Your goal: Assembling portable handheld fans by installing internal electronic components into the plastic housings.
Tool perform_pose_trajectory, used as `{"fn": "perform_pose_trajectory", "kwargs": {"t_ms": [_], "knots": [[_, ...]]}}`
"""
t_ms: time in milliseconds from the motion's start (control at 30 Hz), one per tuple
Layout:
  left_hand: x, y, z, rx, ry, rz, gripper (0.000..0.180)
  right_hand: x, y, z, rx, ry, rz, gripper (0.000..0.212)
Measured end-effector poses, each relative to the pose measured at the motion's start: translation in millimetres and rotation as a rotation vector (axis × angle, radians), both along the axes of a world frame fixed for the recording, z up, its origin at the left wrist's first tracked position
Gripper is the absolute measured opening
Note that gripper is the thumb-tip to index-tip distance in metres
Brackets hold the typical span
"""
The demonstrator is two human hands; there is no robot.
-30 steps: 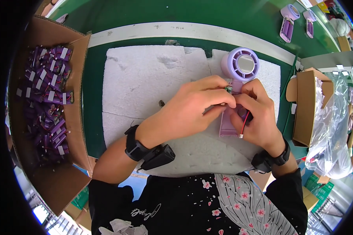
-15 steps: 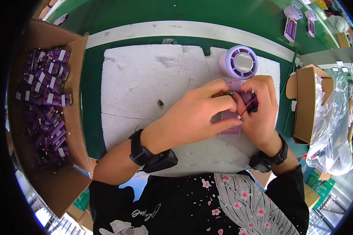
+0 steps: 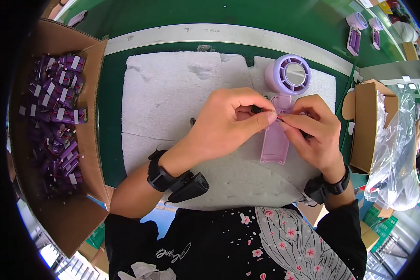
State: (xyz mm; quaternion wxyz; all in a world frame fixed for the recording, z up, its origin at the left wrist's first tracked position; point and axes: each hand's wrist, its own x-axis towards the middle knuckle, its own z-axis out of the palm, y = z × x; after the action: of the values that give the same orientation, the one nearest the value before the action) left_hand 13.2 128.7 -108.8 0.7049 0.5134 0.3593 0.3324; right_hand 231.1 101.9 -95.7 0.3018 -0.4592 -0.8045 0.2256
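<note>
A lilac handheld fan (image 3: 288,74) lies on the foam board, its round head with a silver disc facing up. Below the head stretches its opened handle shell (image 3: 275,144), pink and hollow. Over the shell's upper end the fingertips of both hands nearly meet. My left hand (image 3: 233,116) pinches something small by thumb and forefinger; a little dark part shows beside these fingers. My right hand (image 3: 316,130) pinches a short red wire (image 3: 279,118). Something dark and a bit of purple show among the right fingers, mostly hidden.
A cardboard box (image 3: 89,140) of purple battery packs (image 3: 60,114) with wires stands at left. White foam board (image 3: 172,88) covers the work surface. At right are another carton (image 3: 365,126) and clear plastic film (image 3: 392,158). Two more opened fans (image 3: 354,35) lie at the far right.
Both hands have shifted, the right one slightly outward, and their fingertips now meet higher over the shell. The purple battery pack and long red wire seen earlier are now mostly hidden. More of the shell shows.
</note>
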Motion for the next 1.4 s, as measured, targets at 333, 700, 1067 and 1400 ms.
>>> {"fn": "perform_pose_trajectory", "kwargs": {"t_ms": [333, 700, 1067, 1400], "knots": [[-8, 13, -2, 0.122, 0.012, -0.13, 0.025, 4, 5, -8, -0.039, 0.085, 0.053, 0.02], [-8, 9, -3, 0.074, 0.004, -0.093, 0.033, 1, 1, -9, -0.04, 0.064, 0.065, 0.02], [-7, 7, -6, 0.168, -0.085, -0.036, 0.025, 1, 1, -6, -0.019, 0.065, 0.08, 0.022], [-4, 8, -5, 0.287, 0.067, -0.087, 0.035, 4, 2, -8, 0.035, 0.035, 0.106, 0.022]]}}
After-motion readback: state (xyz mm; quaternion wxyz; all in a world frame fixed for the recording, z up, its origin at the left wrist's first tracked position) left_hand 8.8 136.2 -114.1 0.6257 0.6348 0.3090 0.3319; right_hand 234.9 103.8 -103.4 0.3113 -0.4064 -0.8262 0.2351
